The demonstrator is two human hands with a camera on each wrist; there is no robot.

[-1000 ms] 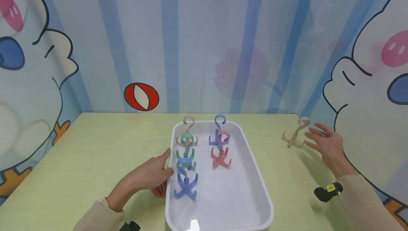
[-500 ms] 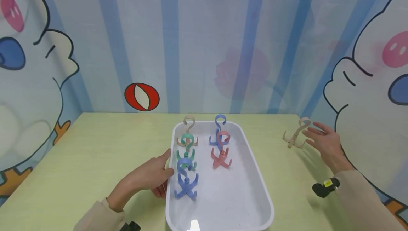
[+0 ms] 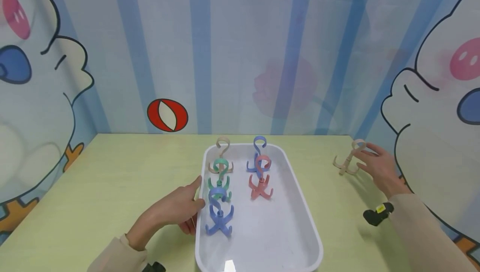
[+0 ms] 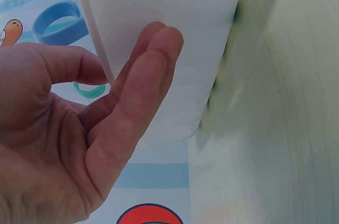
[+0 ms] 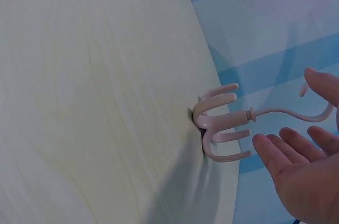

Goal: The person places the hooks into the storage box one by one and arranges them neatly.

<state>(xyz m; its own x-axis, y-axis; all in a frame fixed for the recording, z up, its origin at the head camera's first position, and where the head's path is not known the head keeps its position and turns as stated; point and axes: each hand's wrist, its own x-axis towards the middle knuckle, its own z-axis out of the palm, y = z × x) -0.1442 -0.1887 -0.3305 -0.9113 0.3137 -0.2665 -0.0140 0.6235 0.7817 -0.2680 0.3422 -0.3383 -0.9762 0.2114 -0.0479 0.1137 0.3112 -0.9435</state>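
Note:
A beige multi-prong hanging hook (image 3: pixel 346 161) stands upright on the table, right of the tray, its prongs down and its curved top up. My right hand (image 3: pixel 379 170) is at its curved top. In the right wrist view, the thumb and loosely bent fingers lie on either side of the hook's stem (image 5: pixel 275 110), with a gap visible. My left hand (image 3: pixel 172 205) holds the left side of a white tray (image 3: pixel 281 234). Its thumb (image 4: pixel 79 65) is over the rim while its fingers (image 4: pixel 139 89) lie along the outer wall.
Inside the tray stand another beige hook (image 3: pixel 223 142), a green hook (image 3: pixel 220 163), two blue hooks (image 3: pixel 219 222) (image 3: pixel 259 140) and a pink hook (image 3: pixel 261 188). A printed striped curtain (image 3: pixel 240 55) rises behind the pale yellow table (image 3: pixel 131 172).
My right hand has moved left and closer around the curved top of the beige hook. The left hand, the tray and the hooks in it stay put.

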